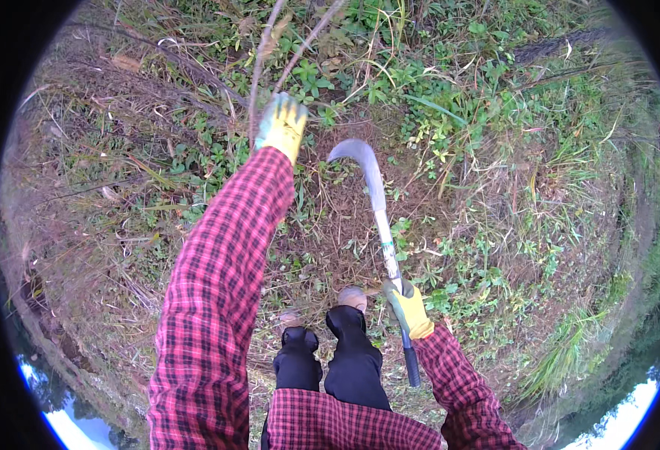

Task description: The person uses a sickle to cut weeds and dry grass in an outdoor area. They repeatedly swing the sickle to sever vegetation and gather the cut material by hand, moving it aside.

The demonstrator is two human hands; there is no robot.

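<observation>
My left hand, in a yellow and grey-green work glove, is stretched forward at the upper left of centre. Thin woody stems run up beside its fingers; whether the hand grips them cannot be told. My right hand, gloved alike, is closed around the long handle of a sickle at the lower right of centre. The sickle's curved metal blade points forward, its tip hooked to the left, over the ground to the right of my left hand. The handle's dark end sticks out below my right hand.
Weeds and low green plants cover much of the ground, with dry grass and bare soil between them. Dark feathery stalks lean in at the upper left. A grass tuft stands at the right. My shoes are just below centre.
</observation>
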